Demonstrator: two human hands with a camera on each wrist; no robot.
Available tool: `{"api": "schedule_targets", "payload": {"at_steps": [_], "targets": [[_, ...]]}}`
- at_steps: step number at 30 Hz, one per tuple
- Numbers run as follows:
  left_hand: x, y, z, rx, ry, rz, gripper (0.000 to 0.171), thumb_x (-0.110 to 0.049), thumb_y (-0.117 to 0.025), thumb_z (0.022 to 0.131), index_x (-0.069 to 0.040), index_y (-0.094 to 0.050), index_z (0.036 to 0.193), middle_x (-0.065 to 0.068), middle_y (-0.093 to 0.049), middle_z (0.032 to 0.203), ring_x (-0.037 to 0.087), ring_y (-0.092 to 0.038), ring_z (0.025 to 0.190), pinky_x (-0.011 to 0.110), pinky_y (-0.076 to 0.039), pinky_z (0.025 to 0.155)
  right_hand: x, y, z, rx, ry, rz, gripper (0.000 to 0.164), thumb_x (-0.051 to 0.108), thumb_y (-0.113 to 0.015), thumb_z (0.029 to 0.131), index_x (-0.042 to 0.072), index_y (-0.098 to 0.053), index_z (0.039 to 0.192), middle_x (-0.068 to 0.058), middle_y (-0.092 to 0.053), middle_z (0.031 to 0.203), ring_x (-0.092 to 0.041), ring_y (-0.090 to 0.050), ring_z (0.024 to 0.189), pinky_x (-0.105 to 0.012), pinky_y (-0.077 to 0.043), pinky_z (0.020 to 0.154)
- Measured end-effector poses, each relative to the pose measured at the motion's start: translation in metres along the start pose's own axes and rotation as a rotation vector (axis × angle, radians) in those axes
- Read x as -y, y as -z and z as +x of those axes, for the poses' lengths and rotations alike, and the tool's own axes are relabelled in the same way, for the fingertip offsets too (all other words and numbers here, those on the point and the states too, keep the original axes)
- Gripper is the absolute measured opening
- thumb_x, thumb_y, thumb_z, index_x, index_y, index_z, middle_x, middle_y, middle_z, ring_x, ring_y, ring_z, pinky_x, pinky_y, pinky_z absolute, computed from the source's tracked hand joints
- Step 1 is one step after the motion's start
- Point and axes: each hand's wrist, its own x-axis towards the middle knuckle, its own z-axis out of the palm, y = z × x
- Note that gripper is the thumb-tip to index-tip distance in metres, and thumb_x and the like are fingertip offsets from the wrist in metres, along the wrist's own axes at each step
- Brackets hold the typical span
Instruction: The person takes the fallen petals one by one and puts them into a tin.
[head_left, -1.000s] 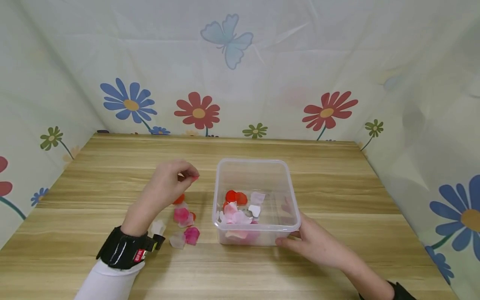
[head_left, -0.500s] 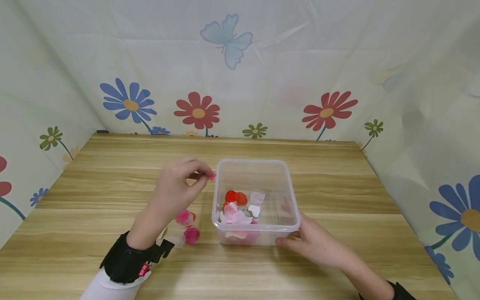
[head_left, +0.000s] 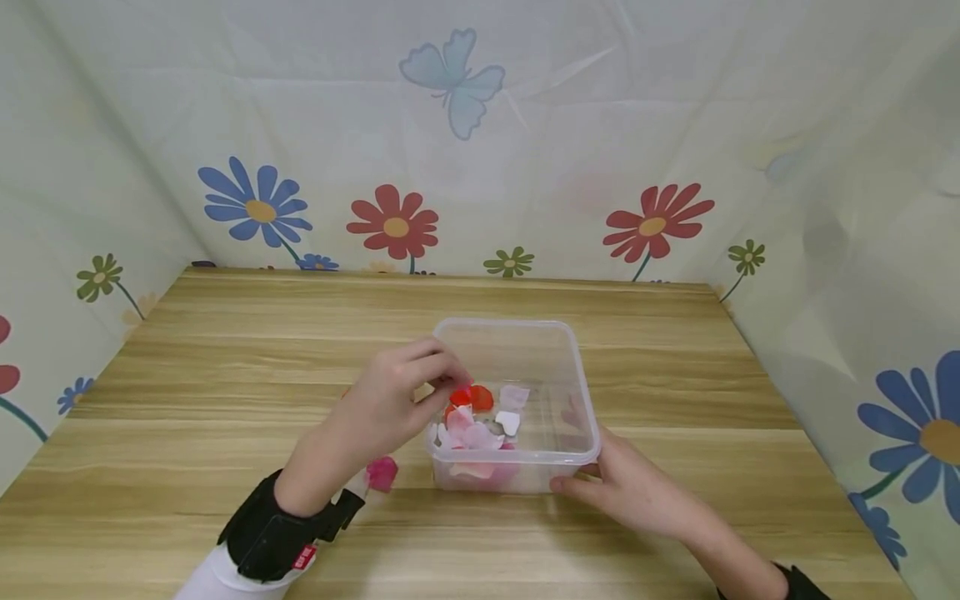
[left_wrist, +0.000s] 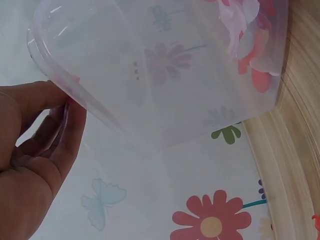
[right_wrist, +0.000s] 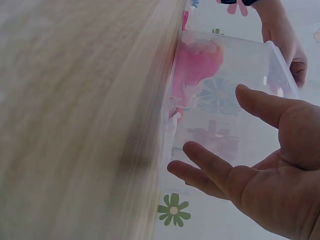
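Observation:
A clear plastic box (head_left: pixel 510 456) stands uncovered on the wooden table, with red, pink and white petals (head_left: pixel 476 433) piled toward its left side. My left hand (head_left: pixel 397 387) is over the box's left rim, thumb and fingertips pinching a pinkish-red petal (head_left: pixel 467 389). In the left wrist view those fingertips are right by the rim, and only a sliver of the petal shows. My right hand (head_left: pixel 626 483) rests against the box's front right corner; in the right wrist view its thumb and fingers (right_wrist: pixel 210 162) are spread beside the clear wall.
Left of the box, a bright pink petal (head_left: pixel 382 474) lies on the table (head_left: pixel 675 375); the left forearm and its black wrist strap (head_left: pixel 273 529) hide most of the other loose petals. A flower-printed cloth (head_left: pixel 555 167) stands behind and along both sides.
My left hand has carried the pinched petal rightward, from above the loose petals to over the box's left rim. My right hand and the box have stayed in place.

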Motion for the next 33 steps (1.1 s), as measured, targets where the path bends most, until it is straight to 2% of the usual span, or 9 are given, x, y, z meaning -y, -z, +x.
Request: {"api": "schedule_targets", "payload": {"at_steps": [4,8,17,22,25,27,31,33], "targets": [[-0.001,-0.005,0.000,0.046,-0.053,-0.012,0.019,0.008,-0.081,0.082,-0.002,-0.074,0.097,0.004,-0.068,0.095,0.013,-0.066,0.083,0.022,-0.057,0.078,0.000,0.000,0.000,0.000,0.007,-0.003,0.077,0.016,-0.077,0.094,0.002,-0.032,0.154,-0.022,-0.058,0.138,-0.024,-0.066,0.114,-0.036,-0.055,0.092],[0.000,-0.006,-0.001,0.064,-0.073,-0.031,0.020,0.009,-0.080,0.083,-0.001,-0.073,0.098,0.005,-0.068,0.096,0.014,-0.066,0.084,0.024,-0.058,0.079,0.000,0.000,0.000,0.003,0.002,0.005,0.077,0.016,-0.077,0.094,0.001,-0.031,0.154,-0.022,-0.058,0.137,-0.026,-0.065,0.115,-0.035,-0.055,0.092],[0.002,-0.001,-0.002,0.090,-0.040,-0.028,0.022,0.005,-0.081,0.084,-0.003,-0.073,0.104,0.005,-0.069,0.102,0.017,-0.069,0.091,0.025,-0.057,0.083,0.000,-0.001,0.001,0.002,0.002,0.046,0.080,0.012,-0.077,0.093,0.001,-0.029,0.155,-0.024,-0.056,0.139,-0.032,-0.061,0.122,-0.037,-0.053,0.096],[0.007,0.007,-0.004,0.042,0.051,-0.003,0.021,0.001,-0.080,0.087,-0.004,-0.072,0.106,0.004,-0.069,0.103,0.015,-0.068,0.093,0.030,-0.059,0.084,-0.001,-0.001,0.001,0.000,0.010,0.046,0.079,0.013,-0.077,0.093,0.001,-0.030,0.155,-0.024,-0.056,0.138,-0.032,-0.061,0.122,-0.036,-0.053,0.096],[0.017,0.012,-0.006,-0.007,0.140,0.033,0.018,0.000,-0.078,0.089,-0.004,-0.072,0.106,0.004,-0.069,0.101,0.016,-0.066,0.091,0.034,-0.059,0.080,-0.001,-0.001,0.001,0.000,0.006,0.046,0.080,0.012,-0.077,0.093,0.001,-0.029,0.156,-0.025,-0.055,0.139,-0.033,-0.060,0.123,-0.037,-0.053,0.097],[0.026,0.016,-0.008,-0.017,0.225,0.066,0.017,-0.003,-0.076,0.091,-0.003,-0.071,0.108,0.005,-0.069,0.101,0.019,-0.065,0.090,0.036,-0.059,0.078,0.000,-0.001,0.001,0.001,0.004,0.044,0.080,0.012,-0.077,0.093,0.001,-0.029,0.156,-0.024,-0.055,0.139,-0.033,-0.060,0.124,-0.037,-0.053,0.097],[0.040,0.023,-0.014,0.043,0.413,0.137,0.018,-0.007,-0.074,0.094,-0.003,-0.071,0.112,0.009,-0.068,0.105,0.025,-0.064,0.093,0.042,-0.058,0.079,0.000,-0.001,0.001,0.006,0.006,0.041,0.081,0.013,-0.077,0.093,0.002,-0.028,0.156,-0.023,-0.055,0.140,-0.032,-0.060,0.124,-0.037,-0.052,0.098],[0.046,0.025,-0.017,0.081,0.468,0.169,0.018,-0.007,-0.074,0.094,-0.002,-0.071,0.111,0.011,-0.068,0.106,0.027,-0.064,0.094,0.042,-0.058,0.081,0.000,-0.001,0.001,0.008,0.007,0.042,0.080,0.014,-0.077,0.093,0.003,-0.028,0.156,-0.023,-0.055,0.140,-0.031,-0.060,0.123,-0.037,-0.052,0.097]]}}
